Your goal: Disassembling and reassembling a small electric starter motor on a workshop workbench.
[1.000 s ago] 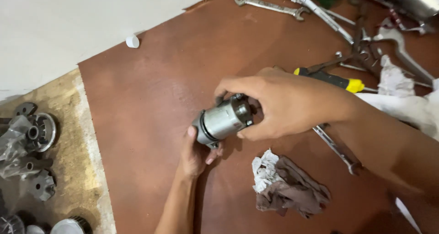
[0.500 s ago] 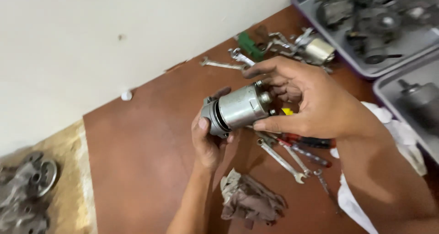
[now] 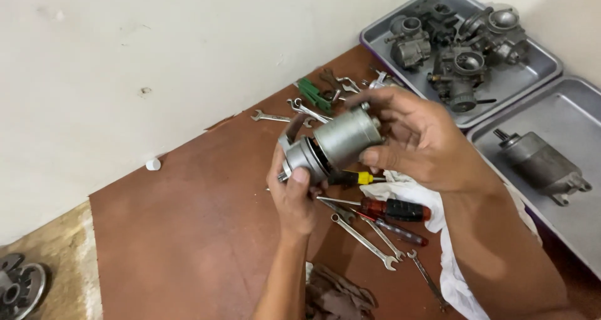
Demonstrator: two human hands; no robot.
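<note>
Since half a second ago the view has swung up and to the right: two grey metal trays have come fully into sight, and the starter motor (image 3: 330,146) sits higher and tilted, its flanged end lower left and its cylinder end upper right.

Head view: the motor is held in the air above the brown worktop (image 3: 181,232), between both hands. The left hand (image 3: 293,195) comes up from below with the wrist bent back, closed around the flanged end cap, thumb pressed against its lower rim. The right hand (image 3: 421,138) reaches in from the right, fingers curled over the far end of the smooth steel body, thumb underneath.

It looks like a solid, rigid metal piece, likely heavy for its size, and its smooth casing may be oily and slippery. The flange and end cap give the surer grip.

Below it lie a yellow-handled screwdriver (image 3: 357,178), a red-handled screwdriver (image 3: 391,209), several wrenches (image 3: 363,240) and a white rag (image 3: 432,217). The far tray (image 3: 538,63) holds carburettors (image 3: 454,48); the near tray (image 3: 563,116) holds a second starter motor (image 3: 541,163).
</note>
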